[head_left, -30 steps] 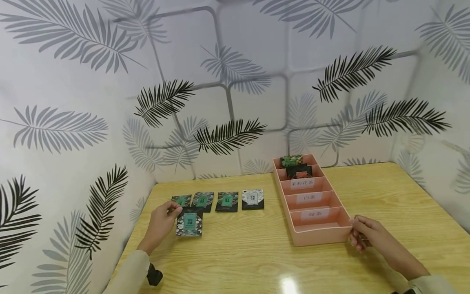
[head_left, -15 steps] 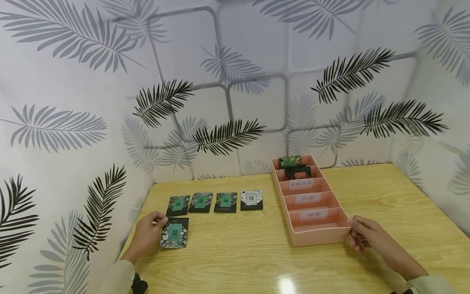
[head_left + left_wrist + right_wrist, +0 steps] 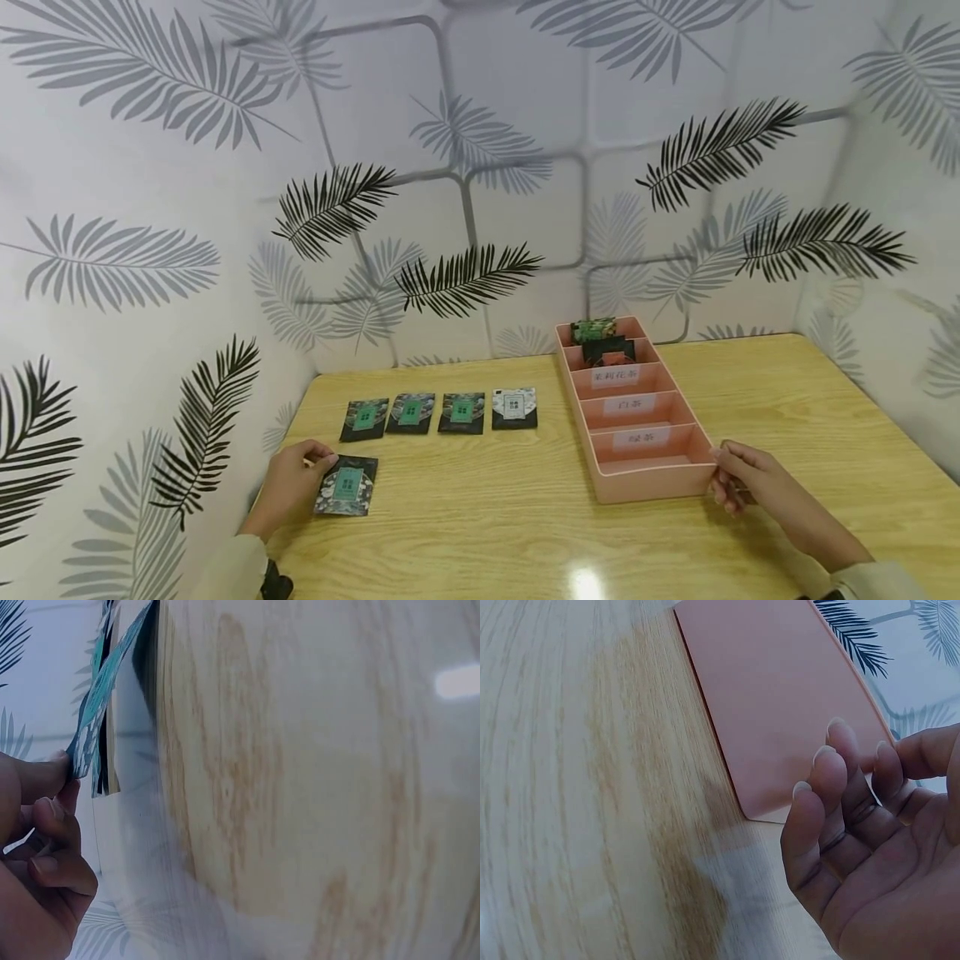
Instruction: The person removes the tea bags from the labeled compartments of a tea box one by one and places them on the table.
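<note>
My left hand (image 3: 288, 485) is at the table's left side, pinching the upper left corner of a black tea sachet (image 3: 347, 487) with a teal label. In the left wrist view, the sachet (image 3: 105, 694) appears edge-on and tilted; whether it touches the table I cannot tell. At the right, my right hand (image 3: 759, 485) pinches the near right corner of a long pink divided box (image 3: 656, 485) between thumb and forefinger. The other fingers, loosely bent, show in the right wrist view beside the box wall (image 3: 780, 697).
Behind the held sachet lies a row: several green-labelled sachets (image 3: 410, 413) and a white-and-black one (image 3: 514, 408). The box's back compartments hold a green packet (image 3: 594, 331) and a black sachet (image 3: 609, 351). Handwritten paper labels (image 3: 628, 405) mark the nearer dividers. A patterned wall bounds the table.
The left hand has drawn the sachet toward me and leftward, away from the row, turning it slightly. The right hand stays at the box corner.
</note>
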`<state>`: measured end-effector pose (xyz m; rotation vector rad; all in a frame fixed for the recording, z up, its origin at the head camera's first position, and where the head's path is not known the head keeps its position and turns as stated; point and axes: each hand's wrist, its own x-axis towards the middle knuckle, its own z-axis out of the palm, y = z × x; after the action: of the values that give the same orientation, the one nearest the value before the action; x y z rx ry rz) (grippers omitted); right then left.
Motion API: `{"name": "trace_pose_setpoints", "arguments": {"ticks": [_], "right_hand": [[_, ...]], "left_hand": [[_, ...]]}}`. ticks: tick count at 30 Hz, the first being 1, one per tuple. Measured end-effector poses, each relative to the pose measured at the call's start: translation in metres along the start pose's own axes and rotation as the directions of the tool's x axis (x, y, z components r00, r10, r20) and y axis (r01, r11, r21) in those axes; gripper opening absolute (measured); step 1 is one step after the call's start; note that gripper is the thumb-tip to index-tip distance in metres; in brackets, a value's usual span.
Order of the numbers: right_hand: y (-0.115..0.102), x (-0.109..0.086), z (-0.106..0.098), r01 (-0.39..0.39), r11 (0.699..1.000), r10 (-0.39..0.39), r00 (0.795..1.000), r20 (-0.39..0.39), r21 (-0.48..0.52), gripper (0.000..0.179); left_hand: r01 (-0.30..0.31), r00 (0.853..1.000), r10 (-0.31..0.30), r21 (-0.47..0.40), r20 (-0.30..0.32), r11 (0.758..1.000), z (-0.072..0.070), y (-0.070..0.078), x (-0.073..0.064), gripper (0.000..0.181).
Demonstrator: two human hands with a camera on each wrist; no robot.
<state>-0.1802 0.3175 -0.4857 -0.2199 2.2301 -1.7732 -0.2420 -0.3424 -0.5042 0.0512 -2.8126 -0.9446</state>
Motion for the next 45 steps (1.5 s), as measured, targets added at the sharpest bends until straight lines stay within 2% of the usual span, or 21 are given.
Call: {"name": "trace_pose_setpoints", "arguments": {"ticks": [14, 23, 31, 45], "right_hand": [[0.001, 0.000, 0.000, 0.014, 1.000, -0.014, 1.000, 0.001, -0.005, 0.049], [-0.002, -0.002, 0.001, 0.010, 1.000, -0.010, 1.000, 0.003, -0.011, 0.051], [-0.001, -0.001, 0.000, 0.013, 1.000, -0.013, 1.000, 0.010, -0.004, 0.049], [0.001, 0.000, 0.000, 0.032, 0.999, -0.033, 0.999, 0.026, 0.010, 0.046]], "left_hand": [[0.038, 0.999, -0.039, 0.053, 0.014, 0.998, -0.002, 0.006, -0.002, 0.010], [-0.001, 0.999, 0.003, 0.058, -0.042, 0.998, -0.006, 0.011, 0.002, 0.010], [-0.080, 0.994, 0.082, 0.021, -0.067, 0.997, -0.005, 0.024, 0.013, 0.016], [-0.143, 0.989, 0.142, -0.039, -0.030, 0.989, 0.007, 0.056, 0.031, 0.013]]}}
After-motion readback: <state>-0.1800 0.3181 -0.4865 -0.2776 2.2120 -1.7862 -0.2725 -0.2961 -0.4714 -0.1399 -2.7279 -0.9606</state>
